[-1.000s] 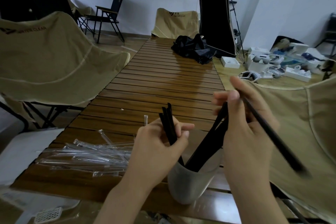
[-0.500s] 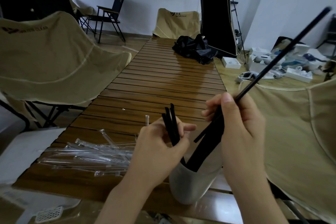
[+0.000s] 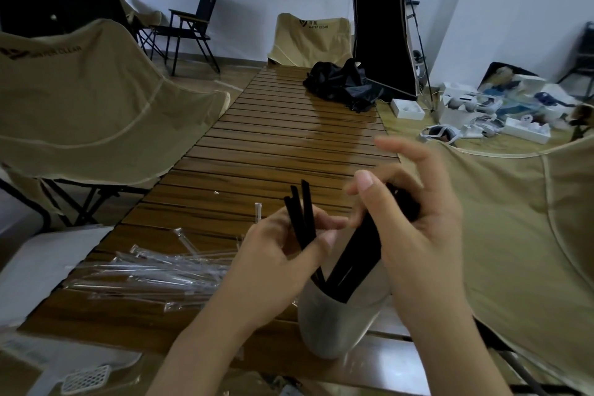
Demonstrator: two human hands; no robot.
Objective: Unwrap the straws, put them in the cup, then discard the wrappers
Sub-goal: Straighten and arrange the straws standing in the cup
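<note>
The left hand [image 3: 276,254] pinched three black straws [image 3: 300,219] upright, keeping them in the cup [image 3: 331,328] at 6 o'clock. The right hand [image 3: 414,222] curled around the other straw bundle [image 3: 360,254], steadying it. Empty wrappers [image 3: 154,273] lay on the bench [image 3: 289,145] at 9 o'clock.

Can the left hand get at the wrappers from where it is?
Probably yes: wrappers lie bare on the table just beside the left hand. But it holds straws and must release them first.
</note>
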